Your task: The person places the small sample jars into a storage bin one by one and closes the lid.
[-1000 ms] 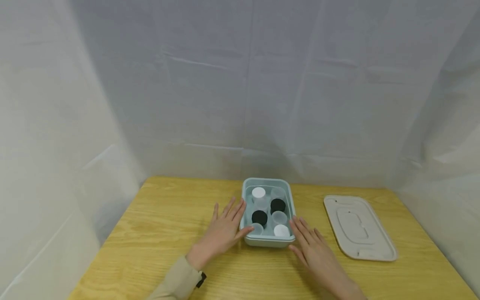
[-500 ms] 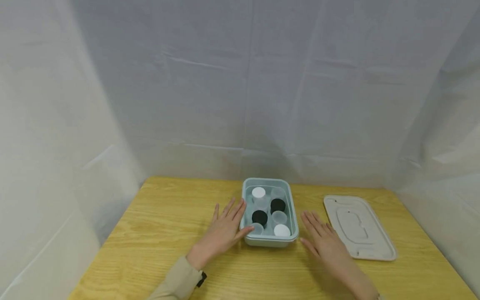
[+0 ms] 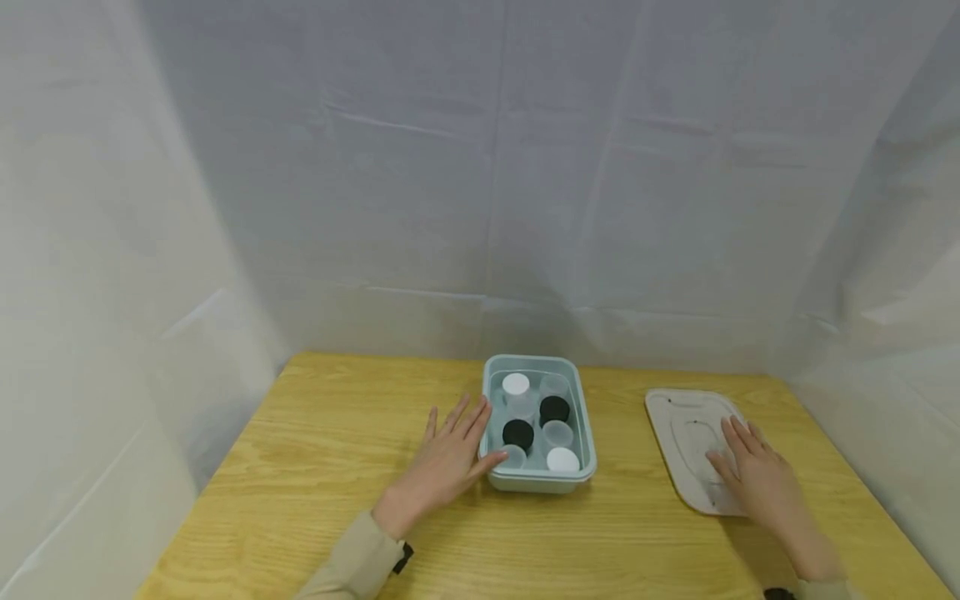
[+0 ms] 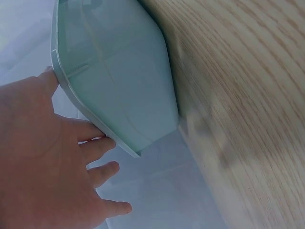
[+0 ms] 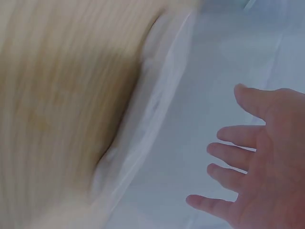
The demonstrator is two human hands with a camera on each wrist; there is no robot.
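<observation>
My right hand has left the box and now lies flat, fingers relaxed, over the lid far right on the bench; my left hand, flat too, steadies the box.

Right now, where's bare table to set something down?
Bare wood: the wide left part of the table beyond the left hand, the strip between the container and the lid, and the near edge. Crowded: inside the container, packed with jars; the right hand covers the lid.
</observation>
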